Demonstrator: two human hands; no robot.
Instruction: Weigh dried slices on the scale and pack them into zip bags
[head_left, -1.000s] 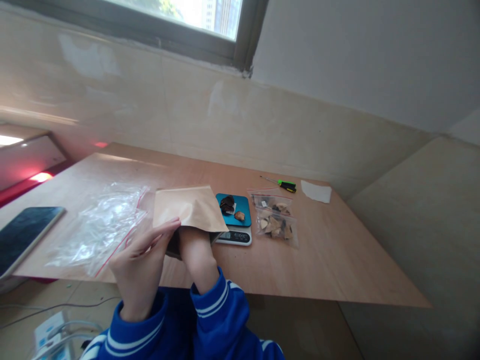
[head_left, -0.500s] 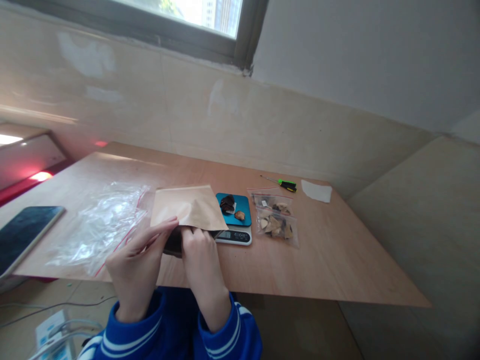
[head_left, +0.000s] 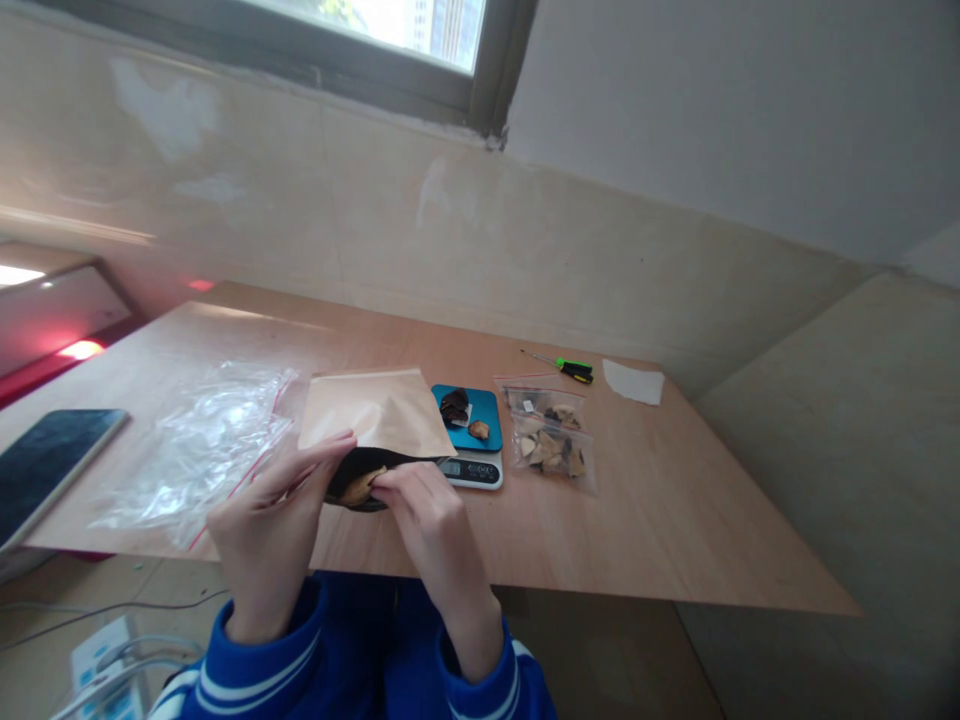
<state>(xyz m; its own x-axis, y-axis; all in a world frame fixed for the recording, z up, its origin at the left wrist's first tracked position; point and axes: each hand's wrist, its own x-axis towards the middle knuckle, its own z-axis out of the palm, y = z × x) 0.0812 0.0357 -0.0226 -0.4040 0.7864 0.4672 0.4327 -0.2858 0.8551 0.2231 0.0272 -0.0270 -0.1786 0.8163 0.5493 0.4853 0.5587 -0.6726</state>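
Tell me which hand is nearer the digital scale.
Right. The right hand is at the brown paper bag's mouth, just left of the digital scale; the left hand holds the bag's far edge, farther left.

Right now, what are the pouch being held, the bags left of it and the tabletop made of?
Pouch: looks like matte tan kraft paper, dark lining at its mouth. Bags: thin clear plastic, crinkly glare, red zip strip. Tabletop: probably plywood, pale grain, thin edge.

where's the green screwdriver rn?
Head view: the green screwdriver lies at the far right of the wooden table, just left of the white paper scrap and beyond the zip bags of pieces.
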